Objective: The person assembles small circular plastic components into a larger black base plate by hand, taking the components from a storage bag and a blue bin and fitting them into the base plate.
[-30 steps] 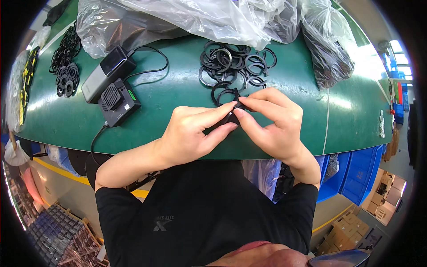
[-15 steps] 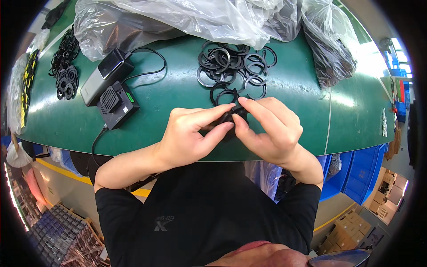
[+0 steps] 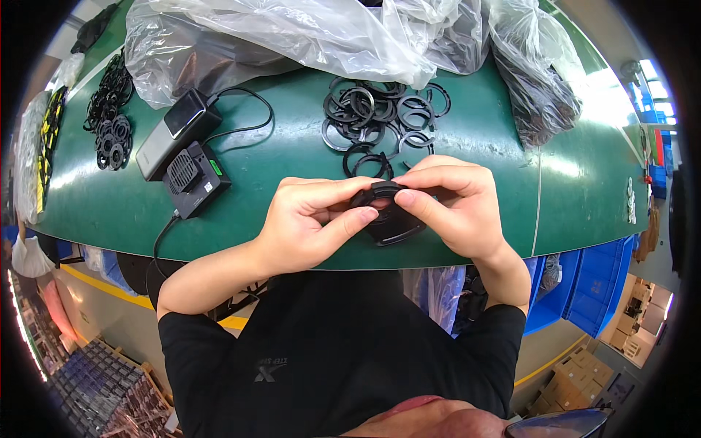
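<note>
Near the table's front edge, my left hand (image 3: pixel 307 223) and my right hand (image 3: pixel 461 208) pinch a black curved plastic part (image 3: pixel 384 191) between thumbs and fingertips. The left fingers close on its left side; the right thumb presses against its right end. Directly below the part shows a glossy black piece (image 3: pixel 398 228) with a rounded corner; whether it is joined to the curved part I cannot tell. Just beyond my fingertips lies a loose pile of black rings (image 3: pixel 361 109), several of them open at one side.
On the left stand a grey-and-black power bank (image 3: pixel 171 131) and a black box with a round grille (image 3: pixel 196 179), joined to cables. Smaller black rings (image 3: pixel 113 141) are heaped farther left. Clear plastic bags (image 3: pixel 292 36) line the green table's far side. Blue bins (image 3: pixel 595 288) stand at right.
Both hands have turned the black part, so its curved edge and the glossy piece below now show. The right hand's fingers have shifted and its thumb lies across the part.
</note>
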`<action>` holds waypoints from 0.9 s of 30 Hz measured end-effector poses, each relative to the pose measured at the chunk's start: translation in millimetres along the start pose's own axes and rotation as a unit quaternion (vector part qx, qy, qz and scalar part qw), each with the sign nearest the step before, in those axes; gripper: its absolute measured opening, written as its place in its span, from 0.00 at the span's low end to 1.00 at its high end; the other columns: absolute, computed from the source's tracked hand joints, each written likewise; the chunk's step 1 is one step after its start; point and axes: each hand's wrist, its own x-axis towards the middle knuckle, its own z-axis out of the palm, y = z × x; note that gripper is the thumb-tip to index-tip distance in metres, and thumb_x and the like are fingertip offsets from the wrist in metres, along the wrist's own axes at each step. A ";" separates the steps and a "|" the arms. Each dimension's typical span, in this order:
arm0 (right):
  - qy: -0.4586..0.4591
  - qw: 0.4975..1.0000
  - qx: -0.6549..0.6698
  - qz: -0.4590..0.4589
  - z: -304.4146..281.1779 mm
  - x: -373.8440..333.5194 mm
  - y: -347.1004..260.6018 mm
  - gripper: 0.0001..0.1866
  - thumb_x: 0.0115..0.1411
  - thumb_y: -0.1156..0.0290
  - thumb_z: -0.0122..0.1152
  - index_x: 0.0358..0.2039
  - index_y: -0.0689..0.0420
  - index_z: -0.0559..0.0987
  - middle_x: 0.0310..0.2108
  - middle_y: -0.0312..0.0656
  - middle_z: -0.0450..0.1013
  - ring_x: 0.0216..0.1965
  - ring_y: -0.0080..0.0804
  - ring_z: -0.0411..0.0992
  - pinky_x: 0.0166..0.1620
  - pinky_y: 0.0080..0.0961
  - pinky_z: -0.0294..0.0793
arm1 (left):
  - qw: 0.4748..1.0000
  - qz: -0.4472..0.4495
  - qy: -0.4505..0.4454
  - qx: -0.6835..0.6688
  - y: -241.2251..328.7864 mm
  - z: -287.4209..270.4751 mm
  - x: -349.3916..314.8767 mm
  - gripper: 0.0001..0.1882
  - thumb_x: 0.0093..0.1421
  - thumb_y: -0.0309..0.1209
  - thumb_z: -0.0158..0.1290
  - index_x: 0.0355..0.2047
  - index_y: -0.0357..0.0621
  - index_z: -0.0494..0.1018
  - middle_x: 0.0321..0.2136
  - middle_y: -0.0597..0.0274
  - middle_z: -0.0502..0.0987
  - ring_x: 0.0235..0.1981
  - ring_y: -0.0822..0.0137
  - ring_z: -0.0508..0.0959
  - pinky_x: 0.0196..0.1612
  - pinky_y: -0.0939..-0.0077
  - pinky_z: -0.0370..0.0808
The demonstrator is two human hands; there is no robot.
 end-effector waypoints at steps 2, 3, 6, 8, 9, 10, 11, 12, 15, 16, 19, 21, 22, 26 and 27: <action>0.001 1.000 -0.004 -0.021 0.4 -1.1 0.1 0.07 0.51 0.81 0.62 0.32 0.66 0.79 0.30 0.43 0.75 0.30 0.24 0.74 0.34 0.17 0.74 | 0.998 0.018 -0.017 0.061 2.4 -1.3 0.7 0.15 0.57 0.19 0.52 0.46 0.30 0.71 0.37 0.53 0.78 0.38 0.71 0.77 0.41 0.80 0.76; 0.002 1.000 -0.004 -0.021 1.6 -1.1 0.2 0.07 0.51 0.81 0.62 0.32 0.66 0.79 0.30 0.43 0.75 0.30 0.24 0.74 0.34 0.17 0.74 | 0.998 0.018 -0.018 0.062 2.8 -1.5 0.6 0.15 0.57 0.19 0.52 0.46 0.30 0.71 0.37 0.53 0.78 0.38 0.71 0.77 0.41 0.80 0.76; 0.028 0.999 0.007 -0.036 7.1 -1.1 1.8 0.06 0.51 0.80 0.62 0.32 0.66 0.79 0.29 0.43 0.75 0.30 0.24 0.74 0.34 0.17 0.74 | 0.999 0.017 -0.014 0.041 3.1 -1.1 0.5 0.15 0.57 0.19 0.53 0.46 0.31 0.71 0.38 0.53 0.78 0.38 0.71 0.77 0.41 0.80 0.76; 0.047 0.998 0.028 -0.011 9.2 -1.5 3.3 0.05 0.51 0.79 0.62 0.30 0.66 0.79 0.27 0.43 0.75 0.29 0.24 0.74 0.33 0.18 0.73 | 1.000 0.018 -0.003 -0.010 1.7 0.7 0.7 0.15 0.56 0.18 0.52 0.45 0.30 0.71 0.38 0.54 0.77 0.38 0.72 0.77 0.42 0.80 0.75; 0.046 0.998 0.029 -0.011 8.2 -0.5 2.5 0.05 0.51 0.79 0.62 0.30 0.66 0.79 0.27 0.43 0.75 0.29 0.24 0.74 0.33 0.18 0.73 | 1.000 0.017 -0.002 -0.010 2.6 1.1 0.0 0.15 0.56 0.18 0.52 0.45 0.30 0.71 0.38 0.54 0.77 0.38 0.72 0.77 0.42 0.80 0.75; 0.020 0.999 -0.022 -0.034 6.1 1.3 0.8 0.05 0.51 0.79 0.62 0.30 0.65 0.79 0.26 0.43 0.75 0.28 0.26 0.74 0.31 0.19 0.73 | 0.998 -0.023 0.004 -0.060 4.5 1.5 -0.7 0.14 0.57 0.19 0.52 0.44 0.30 0.71 0.38 0.55 0.77 0.38 0.72 0.77 0.42 0.80 0.75; -0.006 0.996 -0.073 -0.058 5.4 2.7 0.3 0.05 0.51 0.78 0.62 0.30 0.65 0.79 0.25 0.43 0.75 0.27 0.27 0.74 0.30 0.20 0.72 | 0.992 -0.062 0.011 -0.111 6.3 1.5 -1.3 0.14 0.57 0.19 0.51 0.44 0.30 0.71 0.38 0.56 0.77 0.38 0.73 0.77 0.43 0.80 0.75; -0.007 0.996 -0.072 -0.057 6.4 2.3 0.9 0.05 0.51 0.78 0.62 0.30 0.65 0.79 0.25 0.43 0.75 0.27 0.27 0.74 0.30 0.20 0.72 | 0.992 -0.063 0.012 -0.111 7.8 1.3 -1.2 0.14 0.57 0.19 0.51 0.44 0.30 0.71 0.38 0.56 0.77 0.38 0.73 0.77 0.43 0.80 0.75; -0.013 0.991 -0.097 -0.089 9.5 2.0 2.7 0.05 0.50 0.79 0.63 0.29 0.65 0.79 0.24 0.45 0.75 0.25 0.30 0.74 0.28 0.22 0.71 | 0.995 -0.085 0.047 -0.038 7.1 3.6 1.7 0.12 0.57 0.22 0.52 0.42 0.31 0.72 0.34 0.57 0.78 0.33 0.74 0.78 0.37 0.82 0.75; -0.008 0.988 -0.121 -0.096 9.5 2.0 2.8 0.05 0.49 0.79 0.63 0.28 0.65 0.79 0.24 0.45 0.75 0.24 0.32 0.74 0.28 0.22 0.71 | 0.994 -0.087 0.049 -0.039 7.6 2.2 1.8 0.12 0.57 0.22 0.52 0.42 0.31 0.72 0.34 0.57 0.78 0.33 0.74 0.78 0.37 0.82 0.75; 0.000 0.983 -0.148 -0.111 11.6 2.9 5.0 0.05 0.48 0.79 0.63 0.28 0.64 0.79 0.23 0.46 0.75 0.23 0.34 0.74 0.27 0.23 0.71 | 0.980 0.024 0.053 0.193 7.8 2.6 4.5 0.09 0.53 0.21 0.54 0.35 0.32 0.76 0.23 0.53 0.79 0.22 0.71 0.79 0.25 0.82 0.73; 0.002 0.981 -0.152 -0.119 14.8 3.4 7.2 0.05 0.47 0.80 0.63 0.28 0.64 0.79 0.23 0.46 0.75 0.23 0.35 0.74 0.27 0.23 0.71 | 0.973 0.050 0.051 0.219 7.7 -0.3 4.3 0.08 0.52 0.21 0.55 0.34 0.32 0.77 0.23 0.52 0.79 0.22 0.70 0.79 0.25 0.81 0.74; 0.009 0.982 -0.144 -0.119 16.9 3.4 8.1 0.05 0.47 0.80 0.63 0.28 0.64 0.79 0.23 0.46 0.75 0.23 0.35 0.74 0.27 0.23 0.71 | 0.965 0.076 0.048 0.247 7.5 -1.4 3.8 0.08 0.51 0.20 0.55 0.33 0.32 0.77 0.23 0.52 0.79 0.22 0.68 0.80 0.26 0.81 0.74; 0.025 0.984 -0.135 -0.117 20.9 0.8 8.3 0.05 0.48 0.80 0.62 0.27 0.65 0.79 0.23 0.46 0.75 0.23 0.34 0.74 0.27 0.23 0.71 | 0.958 0.107 0.066 0.256 6.2 1.2 2.0 0.08 0.50 0.20 0.55 0.32 0.32 0.77 0.23 0.51 0.79 0.22 0.65 0.80 0.26 0.80 0.74; 0.024 0.984 -0.136 -0.117 21.1 0.8 9.4 0.05 0.48 0.80 0.62 0.27 0.65 0.79 0.23 0.46 0.75 0.23 0.34 0.74 0.27 0.23 0.71 | 0.959 0.100 0.065 0.256 7.0 1.0 0.9 0.08 0.50 0.20 0.55 0.32 0.32 0.77 0.23 0.51 0.79 0.22 0.65 0.80 0.26 0.81 0.74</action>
